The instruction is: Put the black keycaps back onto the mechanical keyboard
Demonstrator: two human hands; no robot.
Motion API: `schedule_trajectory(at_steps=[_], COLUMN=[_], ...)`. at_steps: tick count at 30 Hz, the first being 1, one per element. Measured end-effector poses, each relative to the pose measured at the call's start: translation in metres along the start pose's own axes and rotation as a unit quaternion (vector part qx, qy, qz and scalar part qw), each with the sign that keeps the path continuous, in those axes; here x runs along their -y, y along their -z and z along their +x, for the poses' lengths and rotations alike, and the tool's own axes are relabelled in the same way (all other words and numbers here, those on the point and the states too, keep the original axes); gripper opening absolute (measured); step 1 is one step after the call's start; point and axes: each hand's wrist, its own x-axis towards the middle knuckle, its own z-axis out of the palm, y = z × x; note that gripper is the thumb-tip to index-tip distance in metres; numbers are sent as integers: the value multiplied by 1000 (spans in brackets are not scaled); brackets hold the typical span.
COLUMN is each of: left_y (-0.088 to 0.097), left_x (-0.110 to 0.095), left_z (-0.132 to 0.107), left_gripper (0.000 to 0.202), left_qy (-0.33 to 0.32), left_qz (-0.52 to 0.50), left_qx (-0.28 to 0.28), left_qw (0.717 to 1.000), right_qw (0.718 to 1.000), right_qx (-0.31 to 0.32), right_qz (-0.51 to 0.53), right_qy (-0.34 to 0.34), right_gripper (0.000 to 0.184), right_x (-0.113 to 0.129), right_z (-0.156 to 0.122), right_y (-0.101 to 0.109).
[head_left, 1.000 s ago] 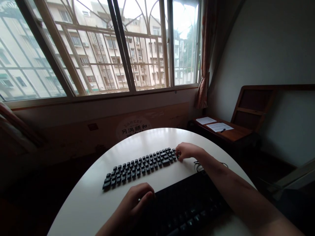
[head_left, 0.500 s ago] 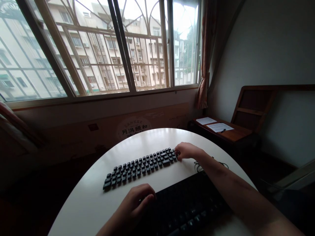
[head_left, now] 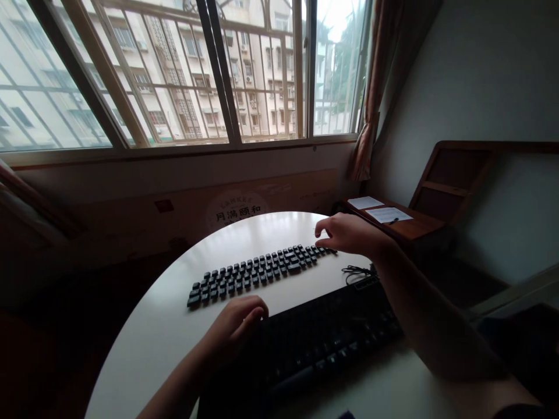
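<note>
Loose black keycaps (head_left: pixel 257 271) lie in keyboard-shaped rows on a round white table (head_left: pixel 157 337). A black keyboard (head_left: pixel 314 337) sits nearer to me, its cable (head_left: pixel 356 270) curled at the right. My right hand (head_left: pixel 349 234) hovers above the right end of the keycap rows, fingers curled downward and pinched; I cannot make out anything in them. The fingers of my left hand (head_left: pixel 233 326) are bent as it rests on the keyboard's left end, gripping its edge.
A large barred window (head_left: pixel 174 75) fills the far wall, with a curtain (head_left: pixel 371 99) at its right. A low wooden side table (head_left: pixel 393 218) with papers and a pen stands to the right, beside a wooden frame (head_left: pixel 454 180). A printed cardboard panel (head_left: pixel 240 209) leans below the window.
My right hand has lifted off the right end of the keycap rows and now hovers above them. The view has tilted down slightly. My left hand stays on the keyboard.
</note>
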Motion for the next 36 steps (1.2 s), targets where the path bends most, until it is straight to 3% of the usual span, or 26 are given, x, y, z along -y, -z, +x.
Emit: schedule_trajectory(at_steps=[2,5,9,11,14,17,20,22,25,29,32,36], left_y=[3,7,10,10,11,11,10,9,7,8,11,7], left_x=[0,2,9,12,14,14,14,14,12,-3,-27,-63], left_z=[1,1,1,1,2,2,2,1,0,0,-12,-74], left_gripper=[68,68,64,62,60,58,55,54,51,43,38,35], left_qy=[5,5,-7,-17,-28,-37,-47,-53,-72,-122,-174,-208], left_qz=[21,49,77,90,109,132,167,201,276,363,374,355], left_qx=[-11,-34,-68,-79,-82,-88,-99,-105,-124,-147,-178,-198], left_qw=[1000,998,995,993,990,987,980,972,950,912,893,890], right_qw=[998,989,986,984,973,952,952,950,955,964,963,951], right_qx=[-29,31,76,101,156,202,188,181,153,101,29,-123], right_qz=[12,50,56,53,72,122,159,186,194,173,162,174], right_qy=[51,138,141,133,155,194,181,176,163,177,214,223], right_gripper=[23,19,13,11,9,27,37,35,23,27,30,35], right_x=[25,55,72,77,84,90,94,96,99,104,101,73], right_z=[-24,-60,-95,-107,-126,-148,-167,-174,-178,-178,-184,-211], right_y=[20,45,56,46,16,-20,-49,-62,-76,-85,-70,-7])
